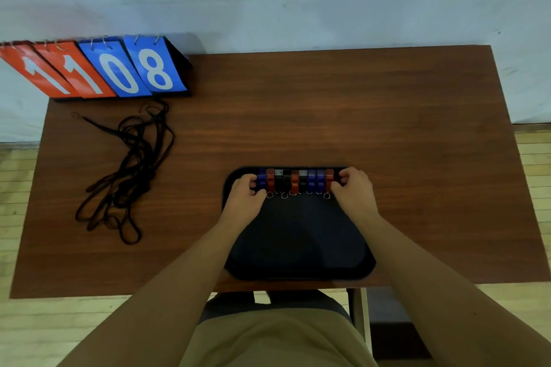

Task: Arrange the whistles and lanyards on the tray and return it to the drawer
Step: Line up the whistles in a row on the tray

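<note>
A black tray (298, 235) lies on the brown table near its front edge. Along the tray's far rim stands a tight row of several whistles (295, 181) in blue, red and black, each with a small metal ring toward me. My left hand (247, 194) presses with curled fingers against the row's left end, at a blue whistle. My right hand (353, 189) presses the same way against the right end, at a red whistle. A tangle of black lanyards (131, 170) lies on the table far to the left, apart from the tray.
A flip scoreboard (98, 68) reading 1 1 0 8 stands at the table's back left corner, against a pale wall. Bare tabletop (432, 158) stretches right of the tray. A chair seat (277, 304) shows below the table's front edge.
</note>
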Action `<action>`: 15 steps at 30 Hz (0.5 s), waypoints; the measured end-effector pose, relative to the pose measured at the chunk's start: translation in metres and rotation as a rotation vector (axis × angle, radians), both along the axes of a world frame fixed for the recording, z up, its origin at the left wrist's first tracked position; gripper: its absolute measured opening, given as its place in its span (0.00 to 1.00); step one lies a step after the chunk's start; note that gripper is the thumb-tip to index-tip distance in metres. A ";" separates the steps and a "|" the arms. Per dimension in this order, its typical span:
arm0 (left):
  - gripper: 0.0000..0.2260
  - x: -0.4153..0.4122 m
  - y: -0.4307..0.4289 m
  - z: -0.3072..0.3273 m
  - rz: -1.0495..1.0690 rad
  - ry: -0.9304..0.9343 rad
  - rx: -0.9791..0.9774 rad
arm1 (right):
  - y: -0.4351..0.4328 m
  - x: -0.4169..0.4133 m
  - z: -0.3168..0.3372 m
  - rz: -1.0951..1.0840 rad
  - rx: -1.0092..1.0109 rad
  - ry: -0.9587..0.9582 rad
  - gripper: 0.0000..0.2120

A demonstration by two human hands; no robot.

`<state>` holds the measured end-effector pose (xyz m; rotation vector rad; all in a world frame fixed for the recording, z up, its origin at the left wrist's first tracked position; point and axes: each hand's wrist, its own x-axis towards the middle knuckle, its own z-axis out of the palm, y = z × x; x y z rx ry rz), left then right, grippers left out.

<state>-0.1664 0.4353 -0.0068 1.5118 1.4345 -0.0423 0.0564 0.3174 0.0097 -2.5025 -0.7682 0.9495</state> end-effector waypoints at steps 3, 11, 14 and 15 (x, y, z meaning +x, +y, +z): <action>0.18 -0.013 0.005 0.012 0.036 0.008 0.031 | 0.000 -0.002 0.012 0.020 0.045 -0.048 0.18; 0.07 -0.103 0.044 0.045 0.082 0.108 0.150 | 0.049 -0.051 0.050 0.167 0.088 -0.070 0.13; 0.06 -0.156 0.058 0.049 0.047 0.172 0.162 | 0.069 -0.092 0.054 0.251 0.110 -0.064 0.09; 0.07 -0.174 0.062 0.048 0.027 0.191 0.181 | 0.075 -0.108 0.052 0.284 0.119 -0.051 0.09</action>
